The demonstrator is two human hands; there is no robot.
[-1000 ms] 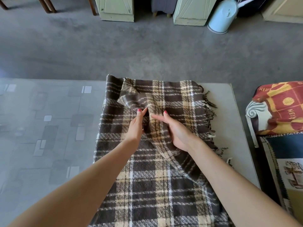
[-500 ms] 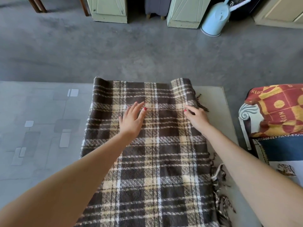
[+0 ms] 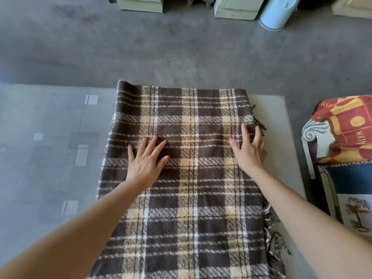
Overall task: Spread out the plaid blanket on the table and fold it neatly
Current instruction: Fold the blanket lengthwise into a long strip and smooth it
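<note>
The brown, cream and white plaid blanket (image 3: pixel 193 190) lies flat on the right half of the grey table (image 3: pixel 50 158), its far edge at the table's far edge. Fringe hangs along its right side. My left hand (image 3: pixel 146 160) rests palm down on the blanket, left of centre, fingers spread. Near the blanket's right edge my right hand (image 3: pixel 250 147) lies flat too, fingers apart, fingertips close to the fringe. Neither hand grips the cloth.
A chair with a red and yellow patterned cover (image 3: pixel 346 127) stands close to the table's right edge. Beyond the table lies grey floor, with pale green cabinets (image 3: pixel 235 7) and a light blue bin (image 3: pixel 275 15) at the back.
One second ago both hands held a bunched fold at the far end. The fold has since been laid out flat, and the hands moved apart and now press on the blanket.
</note>
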